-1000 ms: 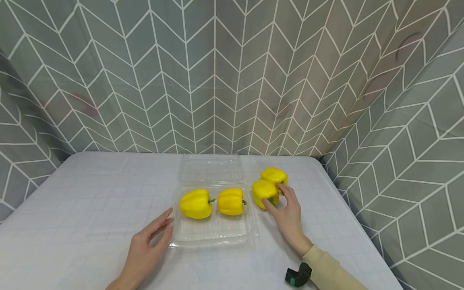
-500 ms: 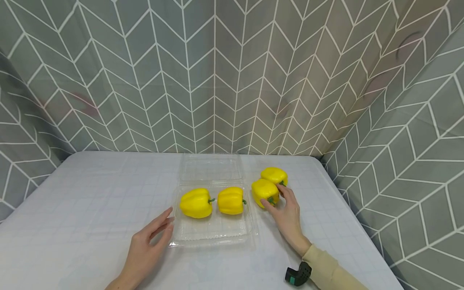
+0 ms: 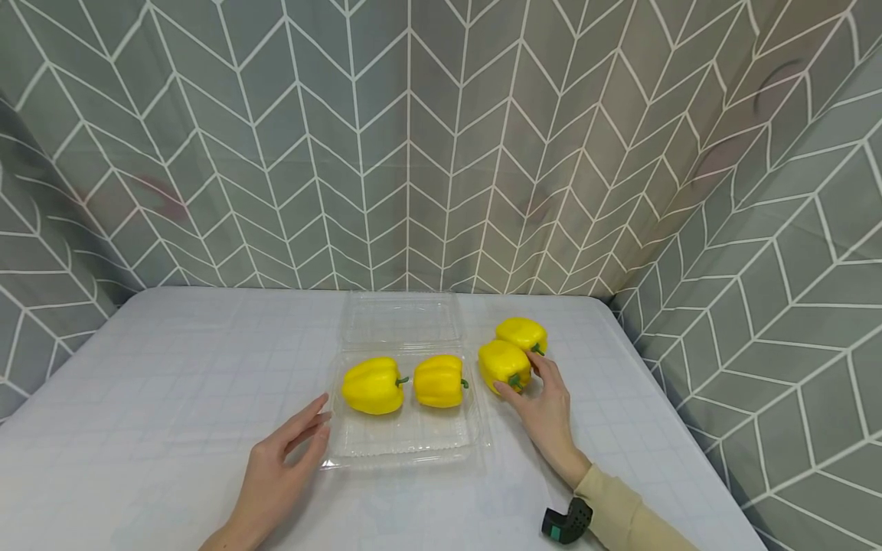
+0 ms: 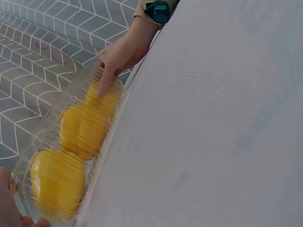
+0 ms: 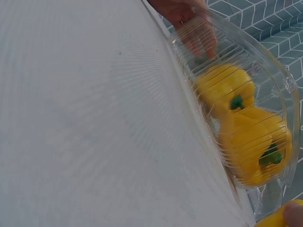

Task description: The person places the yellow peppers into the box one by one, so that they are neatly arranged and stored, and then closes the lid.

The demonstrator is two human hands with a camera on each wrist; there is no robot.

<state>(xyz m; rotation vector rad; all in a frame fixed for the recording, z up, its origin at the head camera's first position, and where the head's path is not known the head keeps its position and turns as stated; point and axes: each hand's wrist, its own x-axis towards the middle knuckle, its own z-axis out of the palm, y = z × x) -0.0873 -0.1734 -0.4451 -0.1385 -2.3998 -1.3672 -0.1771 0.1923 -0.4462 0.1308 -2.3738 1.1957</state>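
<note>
A clear plastic clamshell container [image 3: 406, 444] lies on the table with its lid [image 3: 401, 317] folded back. Two yellow bell peppers, one at left [image 3: 370, 387] and one at right [image 3: 438, 381], lie inside, green stems pointing right. My left hand [image 3: 276, 471] is at the container's left side, fingers extended with the tips at its edge. To the right of the container, my right hand [image 3: 549, 413] holds a third yellow bell pepper [image 3: 498, 361] between thumb and fingers. Behind that one sits another yellow bell pepper [image 3: 520, 331]. The right wrist view shows my thumb [image 5: 294, 213] against the held pepper.
A white cloth with faint grid lines covers the table [image 3: 172, 383]. Grey curtains [image 3: 441, 153] with white chevron lines hang behind the table and along its sides. A black device [image 3: 568, 522] is worn at my right wrist beside a beige sleeve [image 3: 627, 509].
My right thumb has shifted slightly left along the near side of the pepper. The left hand, container and other peppers stay in place.
</note>
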